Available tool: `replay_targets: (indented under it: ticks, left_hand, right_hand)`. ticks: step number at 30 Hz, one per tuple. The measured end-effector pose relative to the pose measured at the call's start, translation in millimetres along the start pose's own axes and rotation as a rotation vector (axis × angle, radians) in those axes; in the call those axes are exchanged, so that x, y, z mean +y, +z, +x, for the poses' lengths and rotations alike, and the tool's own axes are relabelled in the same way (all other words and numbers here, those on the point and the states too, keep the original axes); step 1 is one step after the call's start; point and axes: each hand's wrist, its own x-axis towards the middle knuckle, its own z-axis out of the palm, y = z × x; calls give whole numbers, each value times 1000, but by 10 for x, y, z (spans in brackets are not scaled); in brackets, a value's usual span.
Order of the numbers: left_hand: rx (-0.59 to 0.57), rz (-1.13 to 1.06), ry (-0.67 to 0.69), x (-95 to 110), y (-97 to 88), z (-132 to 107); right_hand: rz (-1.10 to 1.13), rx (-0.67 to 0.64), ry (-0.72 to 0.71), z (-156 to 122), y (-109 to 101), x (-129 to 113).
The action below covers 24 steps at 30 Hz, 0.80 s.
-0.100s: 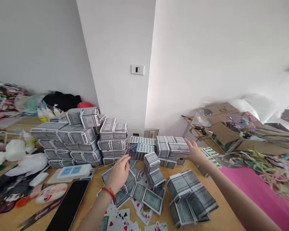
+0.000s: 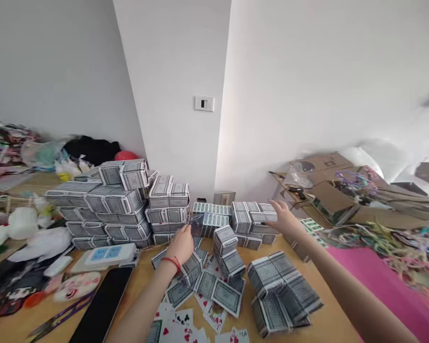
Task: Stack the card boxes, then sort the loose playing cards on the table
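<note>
My left hand [image 2: 181, 245], with a red cord on the wrist, is over a folded-card piece [image 2: 192, 267] at the table's middle. Its fingers are bunched together, and their tips and anything in them are hidden. My right hand [image 2: 285, 220] has its fingers apart at the right end of a low stack of card blocks [image 2: 241, 220]. Thumb and fingers are around that end; contact is unclear. Between the hands are green-and-white edged card rows [image 2: 214, 220] and an angled card piece [image 2: 229, 252]. A stepped card assembly [image 2: 282, 286] lies in front of the right arm.
Tall stacks of card blocks [image 2: 109, 205] stand at left, behind a power strip [image 2: 109, 255]. A black phone [image 2: 102, 305] and scissors [image 2: 59, 317] lie at front left. Loose playing cards [image 2: 180, 328] cover the front middle. Right are a cardboard box [image 2: 331, 202] and a pink sheet [image 2: 375, 286].
My left hand has shifted a little to the right, its fingers now pointing more forward. My right hand's fingers have spread at the stack's end.
</note>
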Motion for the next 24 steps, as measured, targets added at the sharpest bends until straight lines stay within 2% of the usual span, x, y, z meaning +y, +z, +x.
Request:
replay_targets:
  ticks: [3, 6, 9, 12, 17, 20, 24]
  left_hand:
    - [1, -2, -13, -13, 60, 121]
    - [13, -39, -5, -91, 80, 66]
    - [20, -83, -2, -202, 63, -20]
    - [56, -119, -20, -316, 42, -62]
    - [161, -167, -53, -513, 72, -74]
    - [167, -206, -22, -621, 116, -78]
    - [142, -247, -4, -720, 152, -67]
  right_hand:
    - [67, -24, -141, 51, -153, -350]
    - [116, -68, -243, 70, -256, -785]
    - [143, -163, -379, 134, -245, -1251]
    - [152, -305, -507, 225, -87, -1710]
    - [86, -468, -616, 235, 363, -2320]
    - [31, -524, -652, 155, 578, -2496]
    - [-43, -535, -643, 88, 701, -2547]
